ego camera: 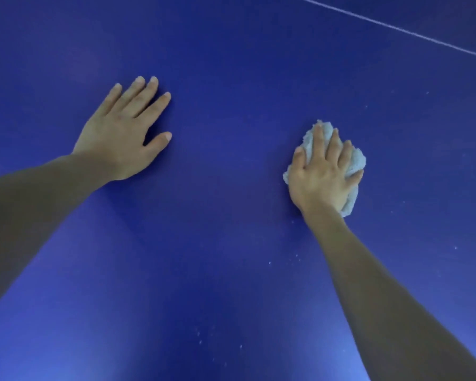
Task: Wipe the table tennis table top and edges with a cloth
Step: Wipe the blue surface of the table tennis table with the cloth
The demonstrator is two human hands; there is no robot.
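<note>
The dark blue table tennis table top fills the whole view. My left hand lies flat on it at the left, fingers straight and spread. At the right, my right hand presses down on a crumpled pale grey cloth, with its fingers laid over the top of the bundle. Cloth shows beyond the fingertips, at the hand's right side and by the thumb. Both forearms reach in from the bottom corners.
A thin white line runs diagonally across the table at the top right. Small white specks are scattered on the surface near my right forearm and toward the bottom centre. No table edge is in view.
</note>
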